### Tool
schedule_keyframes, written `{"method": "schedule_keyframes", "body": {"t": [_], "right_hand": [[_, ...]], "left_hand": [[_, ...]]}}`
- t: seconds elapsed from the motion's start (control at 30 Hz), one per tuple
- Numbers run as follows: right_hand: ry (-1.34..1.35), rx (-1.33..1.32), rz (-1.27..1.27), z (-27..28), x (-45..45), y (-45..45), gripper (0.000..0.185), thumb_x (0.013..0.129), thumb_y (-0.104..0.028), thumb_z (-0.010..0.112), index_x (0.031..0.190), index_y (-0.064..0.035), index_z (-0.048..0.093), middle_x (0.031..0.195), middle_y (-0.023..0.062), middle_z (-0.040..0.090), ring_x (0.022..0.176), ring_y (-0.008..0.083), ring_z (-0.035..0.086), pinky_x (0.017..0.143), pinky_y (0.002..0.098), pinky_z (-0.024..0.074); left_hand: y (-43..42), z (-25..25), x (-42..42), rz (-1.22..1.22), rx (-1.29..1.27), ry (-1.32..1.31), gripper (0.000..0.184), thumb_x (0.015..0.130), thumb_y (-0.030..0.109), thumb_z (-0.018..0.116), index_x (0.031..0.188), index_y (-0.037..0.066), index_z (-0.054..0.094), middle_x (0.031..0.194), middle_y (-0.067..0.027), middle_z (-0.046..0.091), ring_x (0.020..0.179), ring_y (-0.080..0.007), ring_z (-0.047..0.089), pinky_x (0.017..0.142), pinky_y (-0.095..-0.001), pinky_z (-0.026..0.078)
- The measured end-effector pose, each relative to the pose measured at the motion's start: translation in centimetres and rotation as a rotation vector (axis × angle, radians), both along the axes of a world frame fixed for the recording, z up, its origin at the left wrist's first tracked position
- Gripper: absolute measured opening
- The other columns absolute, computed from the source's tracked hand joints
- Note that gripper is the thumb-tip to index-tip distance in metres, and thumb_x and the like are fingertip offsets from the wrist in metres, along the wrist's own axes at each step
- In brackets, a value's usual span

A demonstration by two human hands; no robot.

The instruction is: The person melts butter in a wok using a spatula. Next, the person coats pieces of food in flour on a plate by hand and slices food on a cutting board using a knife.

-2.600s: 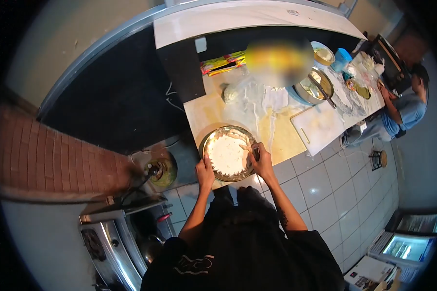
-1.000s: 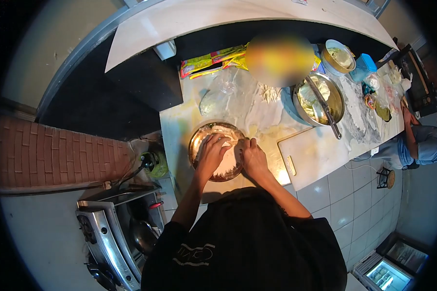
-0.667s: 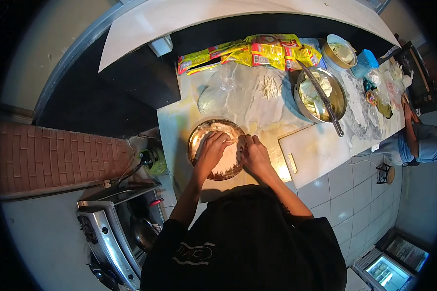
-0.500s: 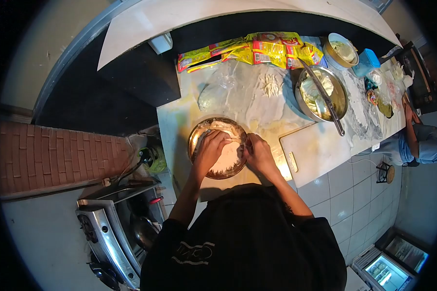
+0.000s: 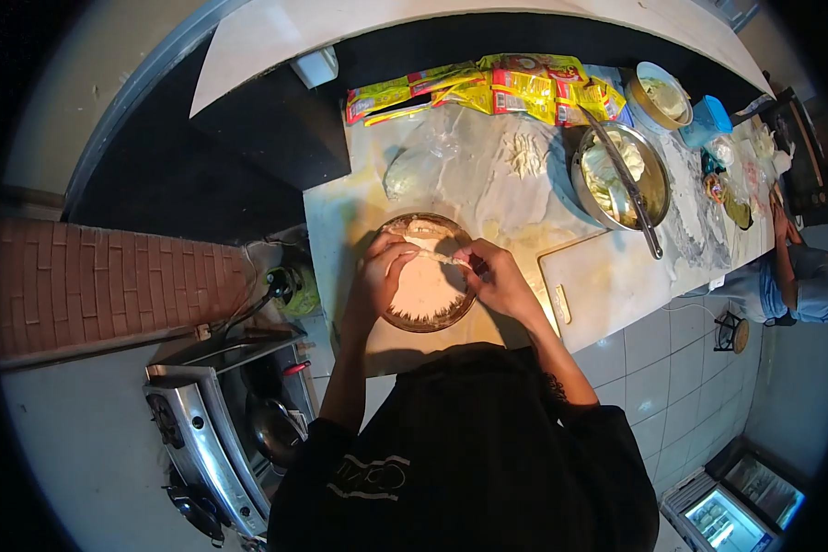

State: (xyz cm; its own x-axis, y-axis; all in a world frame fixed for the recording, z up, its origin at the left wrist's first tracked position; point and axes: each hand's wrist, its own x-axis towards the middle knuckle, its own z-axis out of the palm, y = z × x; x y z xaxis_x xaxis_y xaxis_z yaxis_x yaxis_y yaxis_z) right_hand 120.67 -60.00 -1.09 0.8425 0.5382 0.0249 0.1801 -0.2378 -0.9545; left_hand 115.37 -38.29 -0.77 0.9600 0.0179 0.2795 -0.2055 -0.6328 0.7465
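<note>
A round metal bowl (image 5: 430,324) of white flour (image 5: 425,287) stands near the counter's front edge. Over its left side, my left hand (image 5: 379,271) pinches one end of a thin pale floury strip (image 5: 438,257). My right hand (image 5: 495,279), at the bowl's right rim, pinches the other end. The strip spans the gap between my hands, above the flour. Behind the bowl, several similar pale strips (image 5: 525,155) lie in a small pile on the floured counter, beside a clear plastic bag (image 5: 418,171).
Yellow packets (image 5: 524,85) line the back. To the right are a steel pot (image 5: 653,184) with a long utensil (image 5: 627,179) across it, a white cutting board (image 5: 607,285), a bowl (image 5: 661,97) and a blue container (image 5: 707,120). Another person (image 5: 800,276) stands at the far right.
My hands have moved apart, the left one to the left and the right one slightly right, and the strip now shows stretched between them. Earlier my left hand was at the bowl's rim.
</note>
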Motion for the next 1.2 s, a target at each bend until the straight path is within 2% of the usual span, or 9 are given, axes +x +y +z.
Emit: {"method": "schedule_keyframes", "body": {"t": [0.13, 0.23, 0.33, 0.4, 0.47, 0.63, 0.7, 0.77, 1.2], "right_hand": [[-0.099, -0.011, 0.095, 0.0, 0.6, 1.7, 0.022, 0.077, 0.005, 0.062, 0.099, 0.0019, 0.058, 0.083, 0.0119, 0.054, 0.069, 0.0202, 0.058, 0.062, 0.0312, 0.0470], [-0.382, -0.248, 0.124, -2.0, 0.3, 3.0, 0.031, 0.078, -0.003, 0.059, 0.108, -0.0018, 0.055, 0.109, 0.0235, 0.052, 0.098, 0.0399, 0.057, 0.073, 0.0442, 0.0523], [-0.434, -0.417, 0.032, -1.5, -0.8, 3.2, 0.031, 0.079, -0.005, 0.060, 0.109, -0.0024, 0.056, 0.108, 0.0227, 0.053, 0.093, 0.0399, 0.059, 0.069, 0.0443, 0.0535], [-0.326, -0.505, 0.050, -1.6, -0.5, 2.9, 0.032, 0.080, -0.007, 0.060, 0.111, -0.0028, 0.057, 0.108, 0.0220, 0.054, 0.085, 0.0397, 0.062, 0.067, 0.0446, 0.0539], [-0.397, -0.400, 0.039, -1.5, -0.3, 2.5, 0.031, 0.081, -0.007, 0.059, 0.112, -0.0034, 0.057, 0.107, 0.0215, 0.055, 0.079, 0.0391, 0.063, 0.065, 0.0443, 0.0539], [-0.392, -0.380, 0.049, -2.2, 0.2, 2.4, 0.030, 0.081, -0.007, 0.060, 0.110, -0.0038, 0.059, 0.106, 0.0205, 0.056, 0.079, 0.0384, 0.063, 0.065, 0.0439, 0.0537], [-0.380, -0.364, 0.038, -2.3, 0.1, 2.6, 0.029, 0.080, -0.007, 0.060, 0.110, -0.0039, 0.059, 0.105, 0.0200, 0.056, 0.079, 0.0382, 0.063, 0.065, 0.0437, 0.0537], [-0.368, -0.305, 0.005, -2.3, 0.0, 2.8, 0.014, 0.083, -0.008, 0.062, 0.094, -0.0004, 0.059, 0.093, 0.0187, 0.058, 0.076, 0.0402, 0.060, 0.063, 0.0458, 0.0503], [-0.405, -0.276, -0.005, -3.0, -0.2, 3.1, 0.015, 0.082, -0.008, 0.063, 0.094, 0.0001, 0.059, 0.092, 0.0178, 0.057, 0.076, 0.0389, 0.060, 0.064, 0.0442, 0.0511]], "left_hand": [[1.9, -0.9, -0.7, -0.003, 0.037, 0.012, 0.015, 0.084, 0.005, 0.061, 0.097, -0.001, 0.066, 0.096, -0.0157, 0.061, 0.091, -0.0306, 0.060, 0.081, -0.0358, 0.048], [2.7, -2.6, -1.4, 0.071, 0.138, 0.147, 0.023, 0.082, 0.009, 0.065, 0.103, 0.000, 0.066, 0.099, -0.0158, 0.060, 0.092, -0.0314, 0.059, 0.081, -0.0376, 0.047], [2.7, -2.5, -2.3, 0.124, 0.221, 0.107, 0.030, 0.079, 0.013, 0.069, 0.107, 0.001, 0.065, 0.103, -0.0156, 0.060, 0.094, -0.0310, 0.058, 0.082, -0.0389, 0.046], [2.5, -2.0, -2.2, 0.108, 0.216, 0.101, 0.031, 0.079, 0.014, 0.069, 0.107, 0.001, 0.065, 0.104, -0.0148, 0.060, 0.095, -0.0303, 0.058, 0.083, -0.0384, 0.045], [2.2, -2.2, -1.8, 0.087, 0.211, 0.093, 0.031, 0.079, 0.014, 0.070, 0.107, 0.002, 0.066, 0.105, -0.0139, 0.060, 0.096, -0.0296, 0.057, 0.085, -0.0380, 0.044], [1.0, -2.5, -0.6, 0.023, 0.272, -0.010, 0.027, 0.075, 0.012, 0.071, 0.101, 0.005, 0.068, 0.098, -0.0058, 0.063, 0.094, -0.0254, 0.056, 0.083, -0.0356, 0.041], [0.7, -2.5, -0.3, 0.013, 0.254, 0.027, 0.024, 0.075, 0.012, 0.071, 0.099, 0.005, 0.068, 0.096, -0.0055, 0.063, 0.092, -0.0247, 0.057, 0.082, -0.0356, 0.041], [0.4, -2.5, -0.1, 0.004, 0.238, 0.064, 0.022, 0.075, 0.011, 0.070, 0.096, 0.005, 0.069, 0.093, -0.0053, 0.064, 0.091, -0.0241, 0.058, 0.081, -0.0355, 0.041], [-0.2, -3.2, 0.3, -0.007, 0.238, 0.034, 0.017, 0.075, 0.013, 0.071, 0.091, 0.007, 0.071, 0.087, -0.0052, 0.064, 0.086, -0.0241, 0.058, 0.081, -0.0358, 0.039]]}}
